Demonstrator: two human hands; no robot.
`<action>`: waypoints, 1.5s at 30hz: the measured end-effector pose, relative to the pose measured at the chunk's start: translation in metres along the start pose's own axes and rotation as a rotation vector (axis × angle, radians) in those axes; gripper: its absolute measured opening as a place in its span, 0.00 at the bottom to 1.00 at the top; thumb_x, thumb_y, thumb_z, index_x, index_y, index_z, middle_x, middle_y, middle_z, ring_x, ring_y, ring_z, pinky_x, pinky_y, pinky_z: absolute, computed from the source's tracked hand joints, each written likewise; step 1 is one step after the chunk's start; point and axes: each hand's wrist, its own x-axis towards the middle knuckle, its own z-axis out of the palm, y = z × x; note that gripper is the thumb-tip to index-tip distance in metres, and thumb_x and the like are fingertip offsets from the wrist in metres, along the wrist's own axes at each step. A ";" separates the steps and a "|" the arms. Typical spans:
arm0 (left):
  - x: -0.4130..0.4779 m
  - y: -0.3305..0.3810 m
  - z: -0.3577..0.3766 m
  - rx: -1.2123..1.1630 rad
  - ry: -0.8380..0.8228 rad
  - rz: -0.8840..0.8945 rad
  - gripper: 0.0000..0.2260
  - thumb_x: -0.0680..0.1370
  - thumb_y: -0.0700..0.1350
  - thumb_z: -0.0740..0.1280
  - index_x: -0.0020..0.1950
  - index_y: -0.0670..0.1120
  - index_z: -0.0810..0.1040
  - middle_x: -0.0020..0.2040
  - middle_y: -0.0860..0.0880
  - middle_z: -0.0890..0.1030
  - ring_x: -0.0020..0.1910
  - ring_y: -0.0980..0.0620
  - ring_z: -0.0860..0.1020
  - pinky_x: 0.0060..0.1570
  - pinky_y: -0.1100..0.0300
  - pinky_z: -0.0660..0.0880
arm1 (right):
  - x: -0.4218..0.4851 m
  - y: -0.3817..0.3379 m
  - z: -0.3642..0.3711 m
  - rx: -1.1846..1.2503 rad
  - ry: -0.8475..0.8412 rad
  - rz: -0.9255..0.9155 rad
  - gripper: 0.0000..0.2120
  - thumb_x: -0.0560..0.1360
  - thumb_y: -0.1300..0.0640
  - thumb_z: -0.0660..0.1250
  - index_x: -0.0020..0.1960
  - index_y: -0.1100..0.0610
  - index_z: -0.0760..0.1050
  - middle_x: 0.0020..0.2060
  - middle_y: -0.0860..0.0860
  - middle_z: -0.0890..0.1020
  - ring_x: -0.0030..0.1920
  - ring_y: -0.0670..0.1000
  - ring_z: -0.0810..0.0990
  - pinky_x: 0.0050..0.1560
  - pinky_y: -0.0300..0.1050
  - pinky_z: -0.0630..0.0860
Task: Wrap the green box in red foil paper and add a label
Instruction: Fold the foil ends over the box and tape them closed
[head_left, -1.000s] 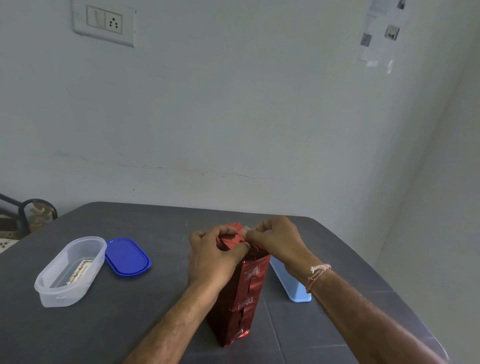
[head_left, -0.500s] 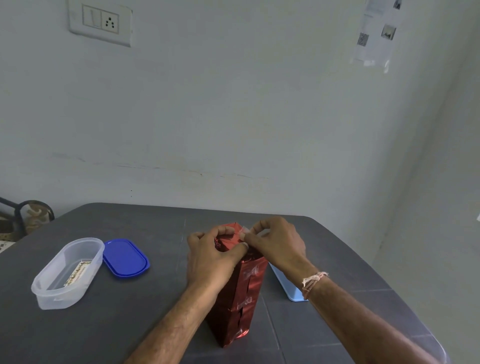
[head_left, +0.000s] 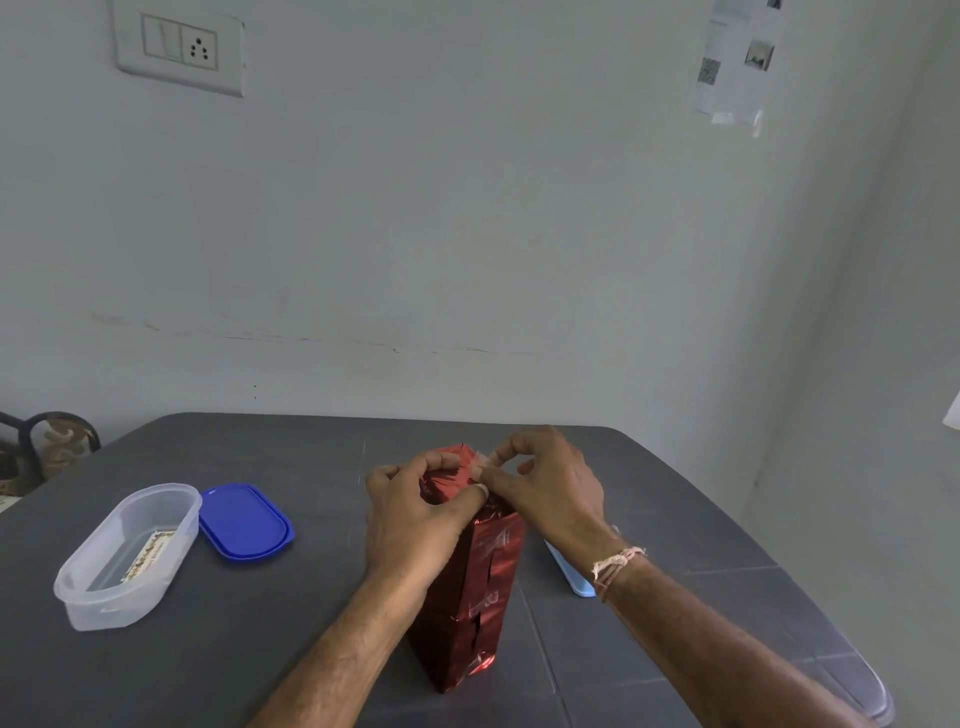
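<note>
Grey desk (head_left: 260, 649), near edge | your left hand (head_left: 415, 514) grips the box (head_left: 483, 597) top, pinning folds | your right hand (head_left: 545, 493) pinches tape (head_left: 480, 457) to seal them

Box (head_left: 480, 587): shiny metallic red all over, bright glints on the creases, dark slits down the near face.
Tape (head_left: 480, 458) at its top: clear, whitish.
Table (head_left: 208, 670): dark grey, faint paler grid lines.
Tub (head_left: 78, 597), 9 o'clock from box: clear, frosty white at the rim.
Label (head_left: 148, 555) inside it: cream with dark and gold print, unreadable.
Lid (head_left: 244, 521), between tub and box: solid deep blue.
Plastic piece (head_left: 575, 579), 3 o'clock from box: pale blue.
Wrist thread (head_left: 618, 561): cream and red strands.
Wall (head_left: 467, 234): pale grey-white, thin dark scuff line across.
Switch plate (head_left: 179, 47), 11 o'clock: white, black socket holes.
Sheet (head_left: 732, 62), 1 o'clock: white, grey-black pictures.
Cushion (head_left: 57, 447), far 9 o'clock: brown-and-tan blotches.
</note>
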 end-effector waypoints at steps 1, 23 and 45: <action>0.000 0.000 0.000 -0.004 -0.003 0.001 0.16 0.69 0.52 0.80 0.54 0.59 0.81 0.56 0.59 0.66 0.50 0.63 0.74 0.49 0.63 0.76 | -0.001 0.000 0.000 0.003 0.004 -0.001 0.13 0.70 0.34 0.75 0.43 0.43 0.81 0.53 0.36 0.76 0.47 0.38 0.77 0.36 0.35 0.66; -0.003 0.001 -0.003 -0.062 0.005 0.006 0.16 0.70 0.49 0.80 0.55 0.57 0.81 0.57 0.57 0.67 0.50 0.63 0.77 0.49 0.61 0.81 | 0.002 0.007 0.004 0.571 -0.204 0.220 0.15 0.76 0.44 0.74 0.43 0.57 0.83 0.36 0.52 0.85 0.36 0.50 0.83 0.39 0.46 0.79; 0.001 -0.005 -0.004 -0.004 -0.017 0.026 0.16 0.69 0.50 0.80 0.55 0.57 0.82 0.61 0.52 0.71 0.52 0.62 0.78 0.46 0.66 0.79 | 0.004 0.007 0.002 0.623 -0.133 0.190 0.08 0.75 0.56 0.77 0.42 0.62 0.85 0.36 0.55 0.87 0.37 0.50 0.86 0.40 0.42 0.82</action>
